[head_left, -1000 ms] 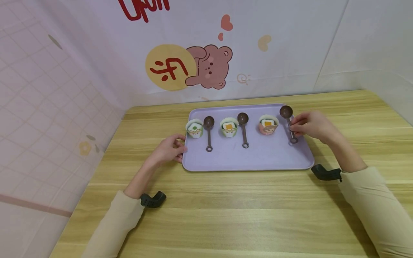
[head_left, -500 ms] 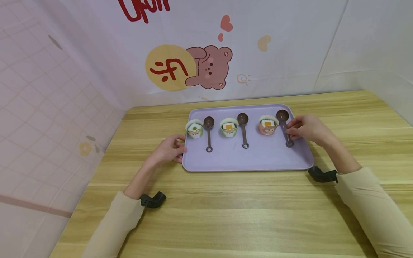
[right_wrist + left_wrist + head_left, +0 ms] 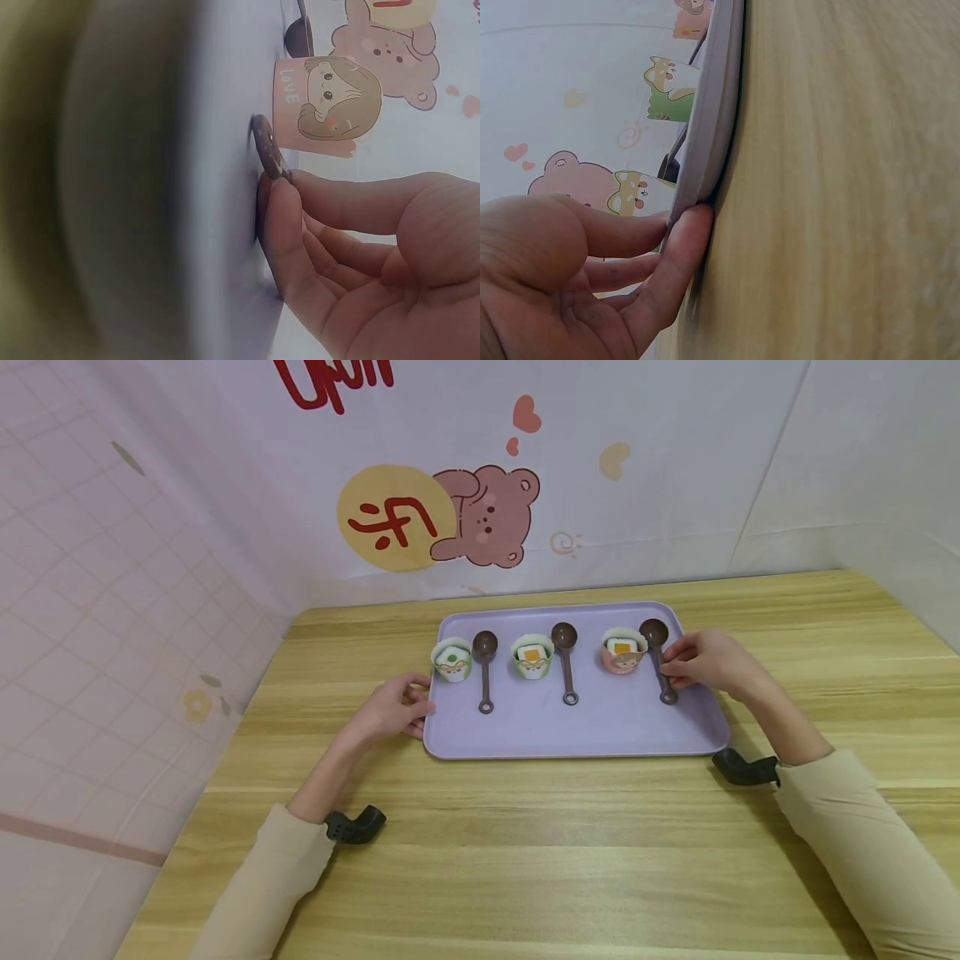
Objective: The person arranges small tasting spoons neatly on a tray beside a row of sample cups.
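Note:
A lavender tray bears three paper cups and three brown measuring spoons in a row. My left hand holds the tray's left edge, thumb and a finger at the rim in the left wrist view. With thumb and fingertips my right hand pinches the handle of the rightmost measuring spoon, bowl pointing away, just right of the pink cup. The middle spoon lies beside the middle green cup. Farther left, the left spoon lies beside the left green cup. Small white pieces sit inside the cups.
The tray lies on a wood-grain table. Behind it stands a white backdrop with a printed bear, and a pale wall rises at the left. Black wrist mounts jut from both cuffs.
My right hand has moved the rightmost spoon a little left and toward me, closer to the pink cup. The left hand, tray, cups and other spoons have stayed in place.

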Demonstrator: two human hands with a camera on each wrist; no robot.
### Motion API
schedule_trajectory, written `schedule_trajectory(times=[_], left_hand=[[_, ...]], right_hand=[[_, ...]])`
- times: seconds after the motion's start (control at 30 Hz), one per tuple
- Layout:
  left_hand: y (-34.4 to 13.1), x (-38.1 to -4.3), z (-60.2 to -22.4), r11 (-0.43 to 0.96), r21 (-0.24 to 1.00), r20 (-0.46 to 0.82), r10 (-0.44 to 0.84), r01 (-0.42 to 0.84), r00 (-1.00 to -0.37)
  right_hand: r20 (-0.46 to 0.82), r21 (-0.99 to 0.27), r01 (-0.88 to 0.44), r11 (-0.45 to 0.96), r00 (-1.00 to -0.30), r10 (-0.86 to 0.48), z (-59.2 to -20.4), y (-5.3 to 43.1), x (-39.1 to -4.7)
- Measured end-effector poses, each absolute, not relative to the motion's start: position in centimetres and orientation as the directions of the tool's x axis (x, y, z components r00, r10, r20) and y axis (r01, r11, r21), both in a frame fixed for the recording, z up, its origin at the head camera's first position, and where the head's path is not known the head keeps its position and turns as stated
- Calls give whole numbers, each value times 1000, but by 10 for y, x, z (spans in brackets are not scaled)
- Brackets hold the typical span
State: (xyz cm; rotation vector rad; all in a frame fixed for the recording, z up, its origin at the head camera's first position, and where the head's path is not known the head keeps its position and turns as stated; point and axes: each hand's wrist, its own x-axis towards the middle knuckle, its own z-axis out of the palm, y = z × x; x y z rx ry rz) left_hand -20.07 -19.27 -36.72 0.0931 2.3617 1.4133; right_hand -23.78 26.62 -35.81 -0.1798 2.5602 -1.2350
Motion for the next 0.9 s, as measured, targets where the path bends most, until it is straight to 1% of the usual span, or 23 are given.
schedule_trajectory(times=[0.6, 0.9], left_hand=[[-196, -200, -367, 487, 859, -308, 245, -158, -920], [-196, -200, -364, 475, 863, -320, 248, -173, -915]], right_hand=[[-233, -760, 25, 649, -943, -236, -357, 265, -238], [-268, -721, 28, 693, -932, -242, -353, 269, -238]])
